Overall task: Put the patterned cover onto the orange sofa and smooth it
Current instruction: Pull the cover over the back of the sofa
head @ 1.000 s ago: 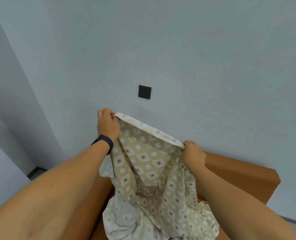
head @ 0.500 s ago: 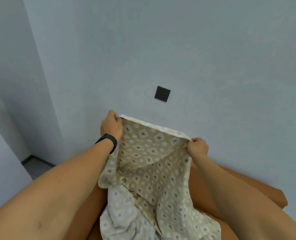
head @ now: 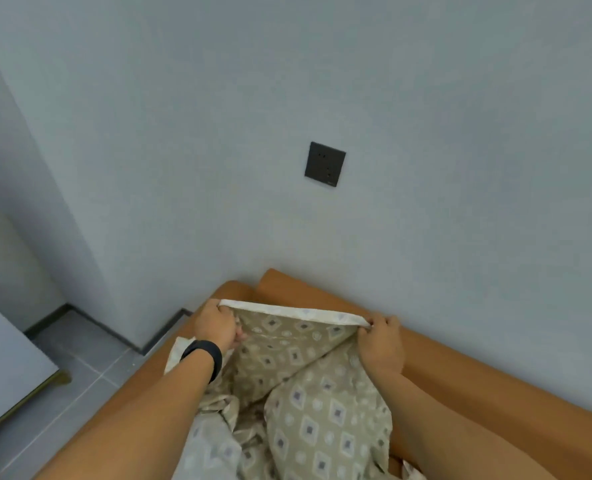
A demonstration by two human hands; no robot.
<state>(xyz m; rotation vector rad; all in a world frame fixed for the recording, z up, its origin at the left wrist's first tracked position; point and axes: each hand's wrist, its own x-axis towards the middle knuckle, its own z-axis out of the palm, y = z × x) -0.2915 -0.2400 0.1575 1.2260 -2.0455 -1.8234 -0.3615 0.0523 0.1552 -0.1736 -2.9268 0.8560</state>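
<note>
The patterned cover point(head: 308, 393) is beige with grey and white diamonds and a pale folded hem. My left hand point(head: 216, 327), with a black band at the wrist, grips the hem's left end. My right hand point(head: 381, 344) grips the hem's right end. The hem is stretched taut between them, low over the left end of the orange sofa point(head: 495, 382), close to its backrest. The remaining cloth hangs bunched down between my forearms and hides the seat.
A pale grey wall rises behind the sofa, with a dark socket plate point(head: 325, 164) on it. Grey floor tiles point(head: 79, 379) with a dark skirting lie left of the sofa. A white panel with a brass-coloured edge point(head: 13, 386) stands at far left.
Both hands have come down with the hem, from in front of the wall to just above the sofa's back. The view has tilted down, showing the sofa's left end and the floor.
</note>
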